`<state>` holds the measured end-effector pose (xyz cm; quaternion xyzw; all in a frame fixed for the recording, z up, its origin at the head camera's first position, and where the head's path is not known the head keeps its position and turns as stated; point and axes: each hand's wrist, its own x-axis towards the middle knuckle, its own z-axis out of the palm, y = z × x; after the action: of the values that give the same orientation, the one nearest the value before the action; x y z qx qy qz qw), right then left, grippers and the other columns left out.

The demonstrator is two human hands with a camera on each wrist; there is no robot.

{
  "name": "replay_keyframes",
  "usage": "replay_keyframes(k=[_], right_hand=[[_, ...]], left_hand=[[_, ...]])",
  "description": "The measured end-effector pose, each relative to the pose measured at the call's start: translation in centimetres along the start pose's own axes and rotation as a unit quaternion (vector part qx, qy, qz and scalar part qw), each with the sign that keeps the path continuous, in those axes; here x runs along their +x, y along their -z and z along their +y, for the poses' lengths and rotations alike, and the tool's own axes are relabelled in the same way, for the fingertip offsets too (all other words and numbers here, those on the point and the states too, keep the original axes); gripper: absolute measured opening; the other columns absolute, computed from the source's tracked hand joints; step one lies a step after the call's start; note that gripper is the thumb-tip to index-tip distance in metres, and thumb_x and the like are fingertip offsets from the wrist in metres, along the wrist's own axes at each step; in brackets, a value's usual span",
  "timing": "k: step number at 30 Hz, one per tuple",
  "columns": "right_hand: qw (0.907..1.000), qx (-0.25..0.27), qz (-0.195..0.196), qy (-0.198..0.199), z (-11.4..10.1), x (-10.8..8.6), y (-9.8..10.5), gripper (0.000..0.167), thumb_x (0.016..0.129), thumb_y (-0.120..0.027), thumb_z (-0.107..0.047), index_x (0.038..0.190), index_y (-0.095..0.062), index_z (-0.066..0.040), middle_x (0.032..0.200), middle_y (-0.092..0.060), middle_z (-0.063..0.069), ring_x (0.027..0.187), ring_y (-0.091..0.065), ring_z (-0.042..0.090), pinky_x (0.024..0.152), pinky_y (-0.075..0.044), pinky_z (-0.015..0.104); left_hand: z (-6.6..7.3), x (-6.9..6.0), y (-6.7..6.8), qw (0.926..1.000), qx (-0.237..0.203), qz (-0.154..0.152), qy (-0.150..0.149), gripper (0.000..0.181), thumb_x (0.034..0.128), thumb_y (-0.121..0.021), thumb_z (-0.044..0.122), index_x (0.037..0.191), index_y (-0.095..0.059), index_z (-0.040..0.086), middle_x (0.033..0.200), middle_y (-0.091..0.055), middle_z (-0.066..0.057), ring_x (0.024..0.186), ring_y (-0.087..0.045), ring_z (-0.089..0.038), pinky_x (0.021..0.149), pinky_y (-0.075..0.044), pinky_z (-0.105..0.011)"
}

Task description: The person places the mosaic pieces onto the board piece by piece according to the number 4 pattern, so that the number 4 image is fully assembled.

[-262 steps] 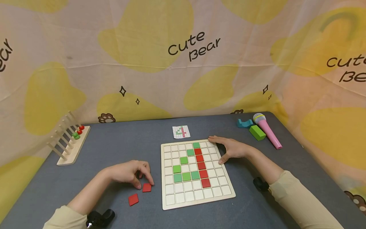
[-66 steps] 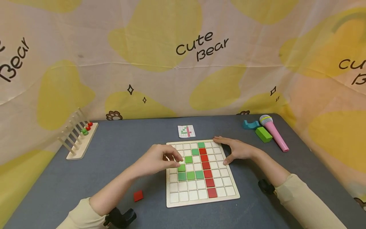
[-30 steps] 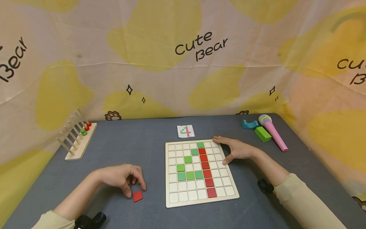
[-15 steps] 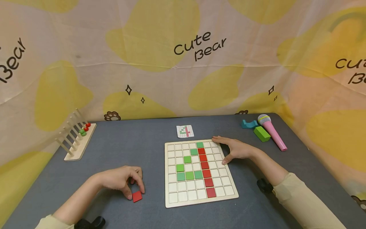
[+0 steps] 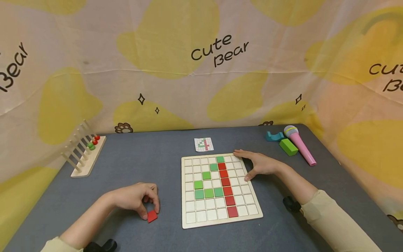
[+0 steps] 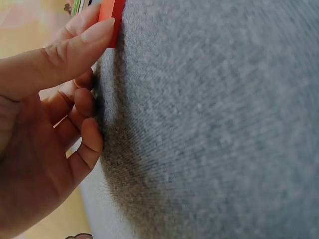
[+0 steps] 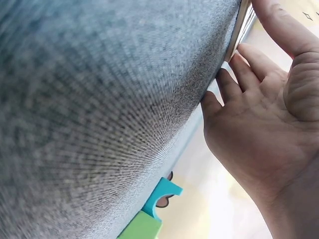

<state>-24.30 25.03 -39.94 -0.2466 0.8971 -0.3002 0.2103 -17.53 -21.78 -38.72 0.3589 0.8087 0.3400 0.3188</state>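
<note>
In the head view my left hand (image 5: 136,197) pinches a red square tile (image 5: 152,216) between thumb and finger, low at the table, left of the board. The left wrist view shows the thumb on the red tile (image 6: 110,20), the other fingers loosely bent. A pale wooden grid board (image 5: 190,217) lies flat, carrying green tiles (image 5: 209,193) and a column of red tiles (image 5: 225,182) shaped like a 4. My right hand (image 5: 260,164) rests against the board's upper right edge, fingers spread. In the right wrist view its fingertips touch the board's edge (image 7: 240,30).
Behind the board lies a small card (image 5: 204,144) printed with a coloured 4. A wooden peg stand (image 5: 85,168) with red and green beads is at the left. At the back right are a teal curved block (image 5: 274,137), a green block (image 5: 288,147) and a pink microphone (image 5: 303,148).
A red tile from the table now sits in the column's bottom square. My left hand went over the board, came back left and took hold of the other red tile. My right hand stayed.
</note>
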Motion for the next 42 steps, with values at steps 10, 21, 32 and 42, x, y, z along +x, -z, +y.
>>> replay_keyframes(k=[10,21,32,42], right_hand=[[1.0000,-0.005,0.003,0.002,0.1,0.0,0.0,0.108,0.068,-0.088,-0.035,0.155,-0.030,-0.010,0.165,-0.019,0.018,0.153,-0.015,0.042,0.117,-0.018,0.068],[0.9999,-0.010,0.002,0.008,0.1,0.1,0.0,0.108,0.068,-0.088,-0.035,0.155,-0.030,-0.009,0.165,-0.019,0.020,0.153,-0.015,0.043,0.116,-0.019,0.068],[1.0000,-0.002,0.000,0.004,0.2,0.1,0.1,0.108,0.068,-0.087,-0.036,0.155,-0.030,-0.010,0.165,-0.019,0.018,0.154,-0.015,0.042,0.117,-0.018,0.068],[1.0000,-0.005,-0.001,0.005,0.3,0.1,0.0,0.107,0.069,-0.087,-0.037,0.156,-0.029,-0.011,0.165,-0.019,0.018,0.154,-0.014,0.042,0.116,-0.018,0.069]], left_hand=[[0.6,0.0,-0.4,0.9973,0.043,0.059,0.009,0.024,0.0643,-0.086,0.013,0.080,-0.068,0.017,0.075,-0.059,0.004,0.071,-0.052,0.000,0.064,-0.044,-0.018],[1.9,1.1,-0.5,0.9970,-0.012,0.073,0.021,0.013,0.0783,-0.079,0.012,0.084,-0.067,0.010,0.073,-0.067,0.003,0.065,-0.060,-0.001,0.060,-0.049,-0.019],[4.5,4.9,-1.2,0.9927,0.012,0.120,0.005,0.011,0.0846,-0.075,0.012,0.095,-0.074,0.014,0.075,-0.067,0.003,0.068,-0.057,-0.003,0.064,-0.047,-0.019],[6.6,9.0,-3.6,0.9845,0.006,0.175,-0.014,0.011,0.0851,-0.075,0.014,0.096,-0.075,0.014,0.077,-0.068,0.006,0.069,-0.058,-0.001,0.067,-0.047,-0.018]])
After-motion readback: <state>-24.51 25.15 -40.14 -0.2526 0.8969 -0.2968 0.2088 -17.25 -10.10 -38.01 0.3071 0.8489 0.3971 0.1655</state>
